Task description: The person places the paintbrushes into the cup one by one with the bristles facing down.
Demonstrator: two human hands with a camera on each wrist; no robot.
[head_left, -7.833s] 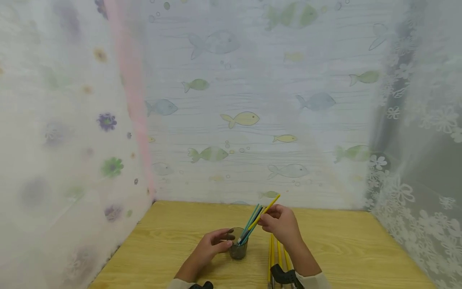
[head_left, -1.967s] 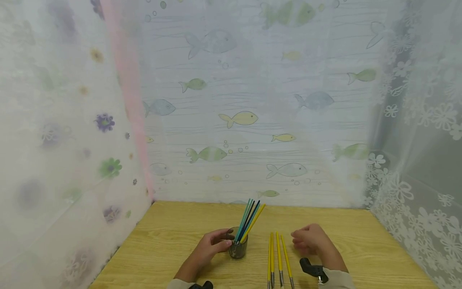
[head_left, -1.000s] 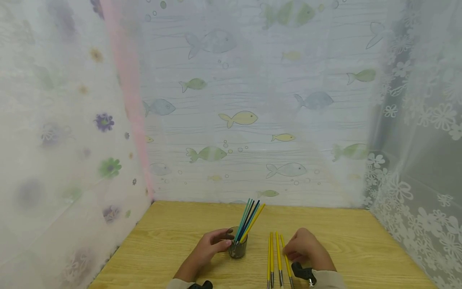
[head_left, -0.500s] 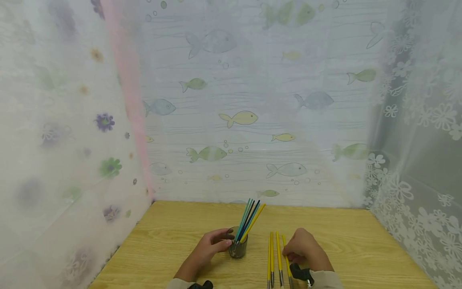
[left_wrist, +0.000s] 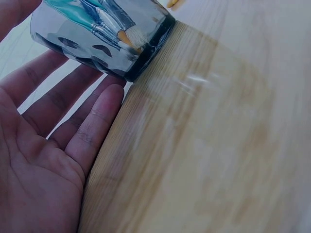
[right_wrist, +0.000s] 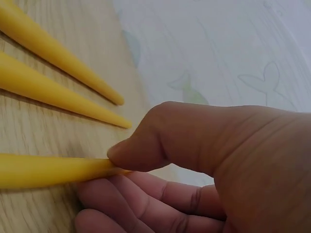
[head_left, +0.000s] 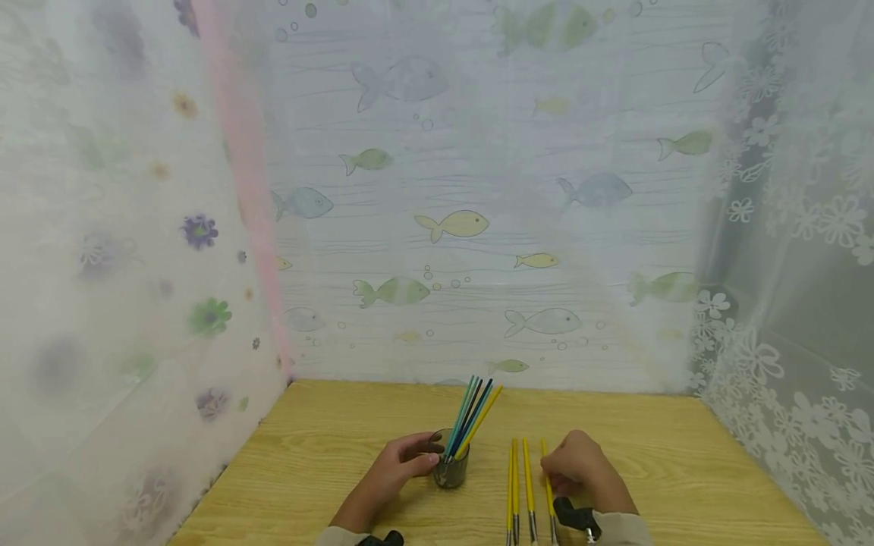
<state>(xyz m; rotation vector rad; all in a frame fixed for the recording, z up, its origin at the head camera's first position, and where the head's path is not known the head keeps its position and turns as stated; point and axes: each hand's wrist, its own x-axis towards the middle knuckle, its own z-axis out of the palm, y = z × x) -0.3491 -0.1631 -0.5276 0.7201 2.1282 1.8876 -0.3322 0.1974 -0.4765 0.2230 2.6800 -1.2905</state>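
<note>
A smoky see-through cup (head_left: 451, 476) stands on the wooden table with my left hand (head_left: 389, 474) around its left side, thumb in front and fingers behind. Teal, dark blue and yellow paintbrushes lean to the right in it; in the left wrist view their bristles (left_wrist: 137, 36) point down near the cup's bottom. My right hand (head_left: 582, 469) pinches the rightmost yellow paintbrush (right_wrist: 48, 171) by the thin end of its handle, between thumb and fingers. That brush lies bristle end toward me, low over the table.
Several more yellow paintbrushes (head_left: 528, 485) lie side by side on the table (head_left: 341, 413), between the cup and my right hand. A fish-print curtain (head_left: 437, 303) hangs behind the table, with flowered sheets on both sides.
The yellow brush my right hand held at the cup earlier now stands in it. The right hand came in from the right, pinched the rightmost brush and shifted it slightly right. Left hand stayed.
</note>
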